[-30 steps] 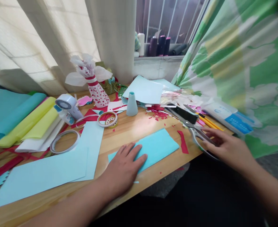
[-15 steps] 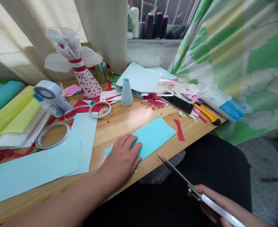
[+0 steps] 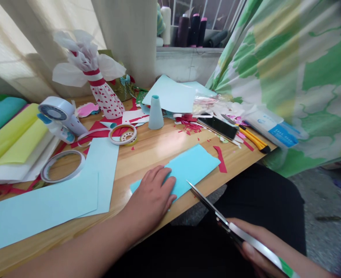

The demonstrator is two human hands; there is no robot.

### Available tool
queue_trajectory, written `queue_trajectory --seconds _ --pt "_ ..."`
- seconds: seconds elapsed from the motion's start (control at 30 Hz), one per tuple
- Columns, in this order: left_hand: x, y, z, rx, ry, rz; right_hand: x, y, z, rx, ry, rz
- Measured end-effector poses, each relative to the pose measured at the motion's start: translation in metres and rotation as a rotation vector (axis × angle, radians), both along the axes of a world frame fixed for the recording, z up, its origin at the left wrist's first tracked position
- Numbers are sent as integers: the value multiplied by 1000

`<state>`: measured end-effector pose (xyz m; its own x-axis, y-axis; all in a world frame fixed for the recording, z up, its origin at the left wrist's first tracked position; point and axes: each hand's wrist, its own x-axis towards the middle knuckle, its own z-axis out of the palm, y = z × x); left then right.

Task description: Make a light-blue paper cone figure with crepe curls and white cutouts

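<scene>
My left hand (image 3: 154,191) lies flat on a bright blue sheet of paper (image 3: 193,166) at the table's front edge, pressing it down with its fingers a little apart. In my right hand (image 3: 254,239) is a pair of scissors (image 3: 224,220) with white and green handles. The blades look nearly closed, and their tips reach over the near edge of the blue paper; whether they touch it I cannot tell. A red paper strip (image 3: 221,159) lies beside the sheet's right corner. Behind stands a pale blue paper cone (image 3: 156,114).
Pale blue sheets (image 3: 43,208) and tape rolls (image 3: 63,166) lie left. A handheld fan (image 3: 60,112) and a wrapped bouquet (image 3: 105,96) stand behind. Back right are red scraps (image 3: 189,125), a phone (image 3: 218,126) and a yellow utility knife (image 3: 254,139). A curtain (image 3: 289,85) hangs at right.
My right hand has moved left and up, bringing the scissor tips over the blue paper. The blue sheet has shifted slightly right under my left hand, its corner now near the red strip.
</scene>
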<state>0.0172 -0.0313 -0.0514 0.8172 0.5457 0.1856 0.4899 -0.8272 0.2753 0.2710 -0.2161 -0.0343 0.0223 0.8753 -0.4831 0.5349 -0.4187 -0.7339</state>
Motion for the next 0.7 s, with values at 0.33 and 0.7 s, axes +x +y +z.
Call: queue_trajectory --seconds 0.33,0.7 --pt "-2 7 0 70 36 30 28 28 35 14 -60 222" --pt "-1 -1 7 298 -72 -40 71 130 18 386 -832 151"
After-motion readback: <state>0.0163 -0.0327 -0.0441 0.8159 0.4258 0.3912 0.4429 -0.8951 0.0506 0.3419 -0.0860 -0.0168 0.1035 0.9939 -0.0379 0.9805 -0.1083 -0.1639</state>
